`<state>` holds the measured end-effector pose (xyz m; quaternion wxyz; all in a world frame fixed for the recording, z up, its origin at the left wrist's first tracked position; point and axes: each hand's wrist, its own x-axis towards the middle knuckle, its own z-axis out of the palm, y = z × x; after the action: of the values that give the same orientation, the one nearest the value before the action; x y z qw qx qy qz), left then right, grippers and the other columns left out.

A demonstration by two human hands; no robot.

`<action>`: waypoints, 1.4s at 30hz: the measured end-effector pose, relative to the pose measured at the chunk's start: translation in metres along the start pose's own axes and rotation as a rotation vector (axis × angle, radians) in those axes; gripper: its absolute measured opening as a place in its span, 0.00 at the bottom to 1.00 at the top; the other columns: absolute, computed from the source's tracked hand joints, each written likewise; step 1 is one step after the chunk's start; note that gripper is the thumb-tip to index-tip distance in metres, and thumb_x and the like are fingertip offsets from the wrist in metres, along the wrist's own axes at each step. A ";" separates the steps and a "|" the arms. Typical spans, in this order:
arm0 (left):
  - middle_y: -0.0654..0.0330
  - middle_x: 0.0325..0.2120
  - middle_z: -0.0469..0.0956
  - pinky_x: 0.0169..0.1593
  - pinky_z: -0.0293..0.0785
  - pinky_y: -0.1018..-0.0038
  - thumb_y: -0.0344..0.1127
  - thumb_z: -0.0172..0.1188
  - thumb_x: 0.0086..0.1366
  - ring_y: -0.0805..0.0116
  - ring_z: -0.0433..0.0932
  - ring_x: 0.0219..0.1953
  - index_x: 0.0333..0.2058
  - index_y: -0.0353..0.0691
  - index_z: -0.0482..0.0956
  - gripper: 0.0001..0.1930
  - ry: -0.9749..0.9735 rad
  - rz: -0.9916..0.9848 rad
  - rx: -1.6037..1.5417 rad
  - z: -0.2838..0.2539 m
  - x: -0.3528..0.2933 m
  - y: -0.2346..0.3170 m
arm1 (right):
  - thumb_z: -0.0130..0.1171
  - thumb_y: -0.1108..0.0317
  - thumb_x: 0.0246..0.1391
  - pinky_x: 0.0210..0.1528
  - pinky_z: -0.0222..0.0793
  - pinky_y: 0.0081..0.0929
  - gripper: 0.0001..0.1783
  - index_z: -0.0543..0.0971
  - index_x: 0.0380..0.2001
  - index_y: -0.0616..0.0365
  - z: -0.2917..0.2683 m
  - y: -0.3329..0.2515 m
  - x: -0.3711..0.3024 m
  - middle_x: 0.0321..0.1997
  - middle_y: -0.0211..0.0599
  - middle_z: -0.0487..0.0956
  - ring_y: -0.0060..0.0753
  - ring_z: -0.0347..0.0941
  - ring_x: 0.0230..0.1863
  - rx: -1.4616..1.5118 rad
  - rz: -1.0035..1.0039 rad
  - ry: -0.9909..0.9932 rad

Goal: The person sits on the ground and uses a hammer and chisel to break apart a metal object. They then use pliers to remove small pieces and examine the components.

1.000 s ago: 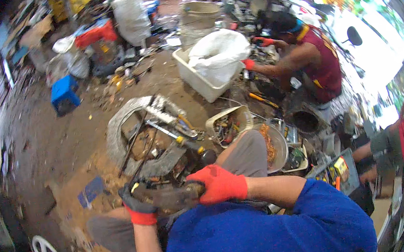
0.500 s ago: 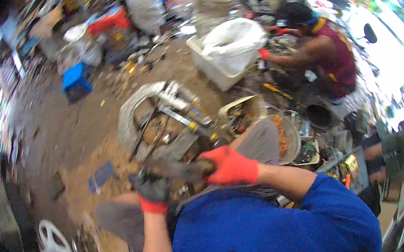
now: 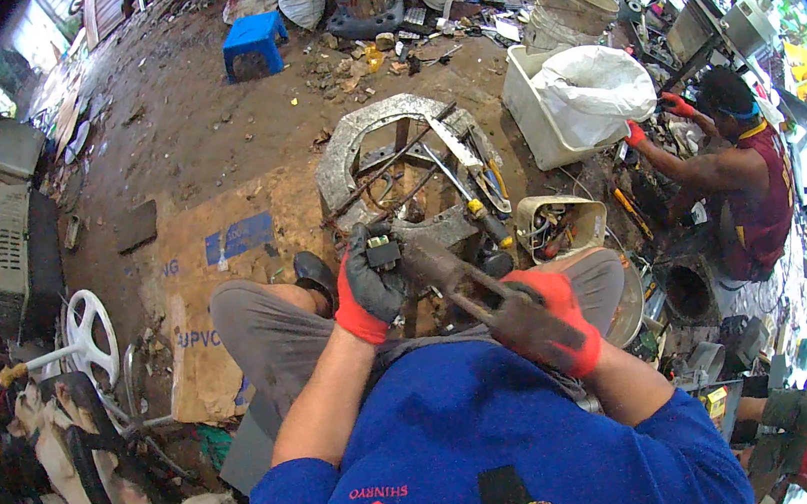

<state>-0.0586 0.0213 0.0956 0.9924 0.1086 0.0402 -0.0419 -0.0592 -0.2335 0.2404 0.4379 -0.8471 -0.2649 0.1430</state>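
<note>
My left hand [image 3: 373,288], in a red and dark grey glove, is closed around a small black block-shaped part [image 3: 382,253] with a pale green and silvery end. My right hand [image 3: 561,318], gloved alike, grips a long, dark brown metal tool [image 3: 469,289] with an elongated slot. Its far end points toward my left hand, close to the small part. Ahead of my knees lies a grey angular ring-shaped frame [image 3: 343,151]. Rusty rods, a long-shafted screwdriver [image 3: 488,221] with a yellow and black handle, and yellow-handled pliers [image 3: 496,182] rest across it.
Flattened cardboard [image 3: 206,322] covers ground at left. A cream container [image 3: 561,223] of scraps stands by my right knee. Beyond are a white bin [image 3: 533,120] with a sack, a crouching co-worker [image 3: 741,170] and a blue stool [image 3: 252,44]. A dog [image 3: 97,461] lies at lower left.
The view has swung, and the scene is sharper. The dark tool, earlier blurred and roughly level between my hands, now slants down toward my right. The small black part now shows in my left hand.
</note>
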 end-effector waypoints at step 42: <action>0.57 0.42 0.82 0.45 0.79 0.68 0.48 0.57 0.66 0.63 0.81 0.38 0.50 0.39 0.79 0.21 -0.156 0.102 2.246 -0.058 -0.019 0.021 | 0.65 0.57 0.40 0.42 0.74 0.45 0.28 0.78 0.49 0.50 0.012 0.013 0.002 0.32 0.46 0.81 0.54 0.78 0.38 -0.161 -0.211 0.099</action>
<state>-0.0799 0.0558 0.0448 0.3328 0.9388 -0.0869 -0.0203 -0.0590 -0.2308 0.2231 0.3938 -0.8529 -0.3412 0.0326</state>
